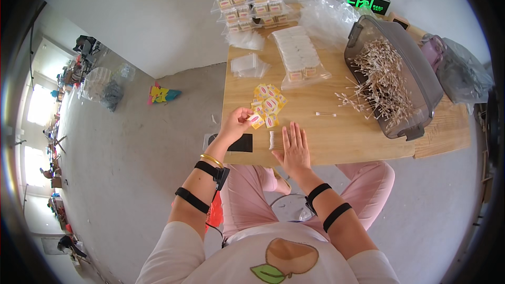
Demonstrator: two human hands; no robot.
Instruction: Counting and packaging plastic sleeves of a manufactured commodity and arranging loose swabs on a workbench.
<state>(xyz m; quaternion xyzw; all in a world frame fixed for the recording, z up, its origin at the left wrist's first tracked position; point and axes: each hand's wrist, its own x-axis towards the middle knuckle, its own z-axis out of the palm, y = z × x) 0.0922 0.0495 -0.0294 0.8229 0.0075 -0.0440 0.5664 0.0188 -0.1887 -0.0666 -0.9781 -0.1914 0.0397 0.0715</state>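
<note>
My left hand [236,125] is at the near-left part of the table, its fingers pinched on the edge of a small yellow-and-white printed card [255,121]. Just beyond it lies a loose pile of similar cards [271,105]. My right hand [296,147] lies flat near the front edge, fingers stretched out and holding nothing. Against its thumb side is a neat row of cotton swabs [275,140], partly covered by the hand. A single cotton swab [326,114] rests farther right. Near my left wrist sits a flat black rectangle [241,143].
A grey plastic bin [421,94] tipped toward me spills loose cotton swabs [384,76] on the right. A clear bag of packed swabs [297,52] lies mid-table, with small clear bags [247,66] beside it. Stacked swab packs [231,2] stand at the back left.
</note>
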